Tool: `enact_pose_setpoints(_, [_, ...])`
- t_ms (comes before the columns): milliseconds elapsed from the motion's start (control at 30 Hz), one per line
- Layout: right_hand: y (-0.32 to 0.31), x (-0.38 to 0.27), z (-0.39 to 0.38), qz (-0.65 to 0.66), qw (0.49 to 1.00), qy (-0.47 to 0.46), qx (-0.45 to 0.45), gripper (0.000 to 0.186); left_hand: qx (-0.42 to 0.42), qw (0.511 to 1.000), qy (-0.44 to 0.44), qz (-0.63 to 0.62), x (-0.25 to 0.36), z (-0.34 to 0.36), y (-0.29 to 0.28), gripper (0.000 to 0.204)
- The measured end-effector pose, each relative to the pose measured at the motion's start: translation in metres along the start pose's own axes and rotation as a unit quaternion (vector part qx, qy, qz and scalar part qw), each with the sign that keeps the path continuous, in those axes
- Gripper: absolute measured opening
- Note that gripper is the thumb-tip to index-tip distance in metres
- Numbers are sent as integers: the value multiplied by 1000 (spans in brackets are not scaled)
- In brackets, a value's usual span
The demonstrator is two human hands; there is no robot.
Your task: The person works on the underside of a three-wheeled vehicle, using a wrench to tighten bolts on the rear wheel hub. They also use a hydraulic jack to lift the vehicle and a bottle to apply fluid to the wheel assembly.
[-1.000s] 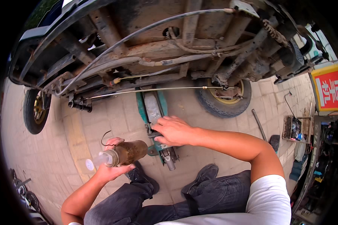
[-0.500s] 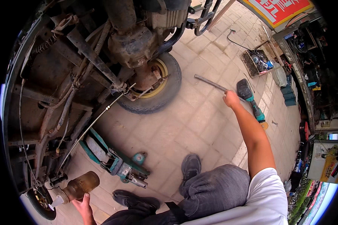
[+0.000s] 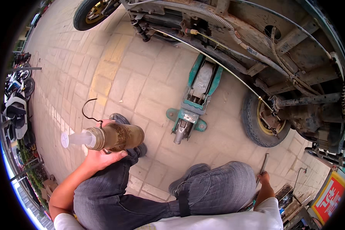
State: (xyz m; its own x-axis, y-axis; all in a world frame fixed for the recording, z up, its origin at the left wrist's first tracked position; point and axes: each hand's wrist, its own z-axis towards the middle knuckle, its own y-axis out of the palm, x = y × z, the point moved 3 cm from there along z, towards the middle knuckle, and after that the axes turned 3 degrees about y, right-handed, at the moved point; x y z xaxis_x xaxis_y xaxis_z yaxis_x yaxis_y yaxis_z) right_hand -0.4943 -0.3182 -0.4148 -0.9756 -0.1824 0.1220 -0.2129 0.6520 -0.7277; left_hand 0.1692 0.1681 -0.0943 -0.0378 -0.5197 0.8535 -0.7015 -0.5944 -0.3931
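Observation:
My left hand (image 3: 101,159) is wrapped around a murky brown plastic bottle (image 3: 126,137), held tilted almost on its side above my left knee. A translucent white plastic tube (image 3: 78,139) with a flat flange sticks out of its mouth. A thin dark curved wire (image 3: 84,109) rises by its neck. Beyond my right knee, my right hand (image 3: 264,179) is closed on a grey metal pipe (image 3: 265,160); its lower part is hidden. Between the hands, farther off, a green floor jack (image 3: 189,109) stands on the paving, its far end under the raised vehicle.
The rusty vehicle underside (image 3: 295,65) hangs overhead at the far right, with a rear wheel (image 3: 253,128) and a thin metal rod (image 3: 214,59). Another wheel (image 3: 84,15) shows at the far left. Parked scooters (image 3: 17,115) line the left rim. A red sign (image 3: 329,197) stands at lower right.
My view has swung to the left. The bottle has come up and closer, in front of my left knee. My right hand still holds the pipe.

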Motion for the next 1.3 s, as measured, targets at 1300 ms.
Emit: enact_pose_setpoints(1300, [31, -252, -266, 99, 972, -140, 160, 28, -59, 974, 165, -146, -128, 59, -20, 70])
